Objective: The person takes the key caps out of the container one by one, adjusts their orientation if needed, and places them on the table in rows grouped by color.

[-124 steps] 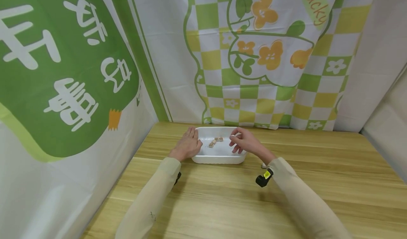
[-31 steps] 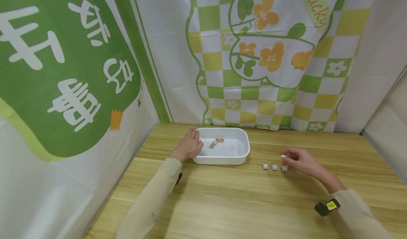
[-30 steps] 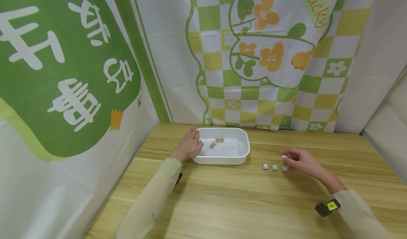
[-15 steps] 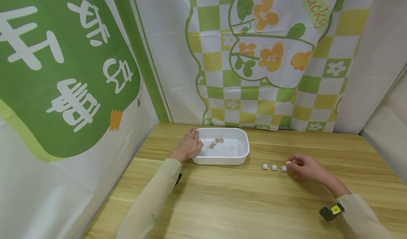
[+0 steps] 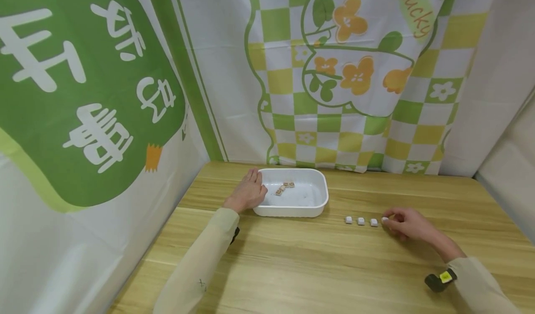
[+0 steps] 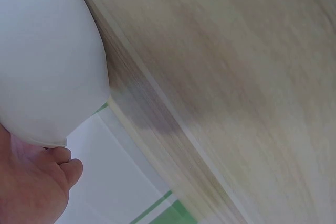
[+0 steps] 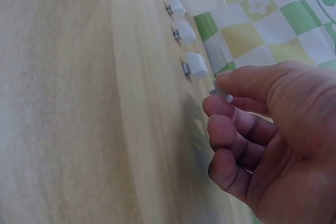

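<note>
My right hand pinches a white keycap between thumb and fingertips, low over the table at the right end of a row. The row's other white keycaps stand to its left: a far one, a middle one and a near one. In the right wrist view the held keycap is partly hidden by the thumb, and the near keycap shows a small grey base. My left hand holds the left rim of a white tray, thumb over its inside edge.
Inside the tray lie several small beige pieces with brown marks. Wood-grain table spreads around it. A patterned cloth hangs at the table's back edge, and a green-and-white cloth on the left.
My right hand was over the tray at first, then moved right to the row with a keycap. It has since lowered that keycap to the row's right end. The left hand stays put.
</note>
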{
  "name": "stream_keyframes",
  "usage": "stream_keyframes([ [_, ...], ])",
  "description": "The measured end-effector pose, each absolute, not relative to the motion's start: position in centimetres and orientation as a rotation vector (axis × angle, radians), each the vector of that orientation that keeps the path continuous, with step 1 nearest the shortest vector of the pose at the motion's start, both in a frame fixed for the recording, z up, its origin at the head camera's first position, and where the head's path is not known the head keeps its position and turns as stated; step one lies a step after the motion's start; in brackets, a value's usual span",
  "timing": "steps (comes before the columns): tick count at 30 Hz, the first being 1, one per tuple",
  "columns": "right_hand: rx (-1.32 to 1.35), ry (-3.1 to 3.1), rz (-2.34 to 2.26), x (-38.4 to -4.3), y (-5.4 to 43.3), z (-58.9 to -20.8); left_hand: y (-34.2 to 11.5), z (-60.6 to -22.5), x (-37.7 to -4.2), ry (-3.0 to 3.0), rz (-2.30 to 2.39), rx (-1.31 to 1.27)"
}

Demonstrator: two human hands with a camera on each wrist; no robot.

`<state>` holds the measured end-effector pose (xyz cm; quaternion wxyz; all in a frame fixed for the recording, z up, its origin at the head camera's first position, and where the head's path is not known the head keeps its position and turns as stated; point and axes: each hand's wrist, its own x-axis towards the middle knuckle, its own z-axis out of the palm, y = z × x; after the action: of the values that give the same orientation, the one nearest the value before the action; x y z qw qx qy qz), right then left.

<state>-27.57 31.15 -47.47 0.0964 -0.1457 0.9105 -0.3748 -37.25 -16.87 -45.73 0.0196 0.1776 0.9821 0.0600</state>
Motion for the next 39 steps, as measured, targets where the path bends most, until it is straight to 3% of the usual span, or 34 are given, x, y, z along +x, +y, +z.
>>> stream_keyframes([
  [21,-0.385,2.687,-1.071,-28.0,31.8,-48.9,-16.8,-45.5,-37.2,3.04,0.197,0.554],
  [39,-0.473,2.743,-1.078,-28.8,31.3,-46.9,-17.3,-45.5,-36.9,3.059,0.149,0.586],
])
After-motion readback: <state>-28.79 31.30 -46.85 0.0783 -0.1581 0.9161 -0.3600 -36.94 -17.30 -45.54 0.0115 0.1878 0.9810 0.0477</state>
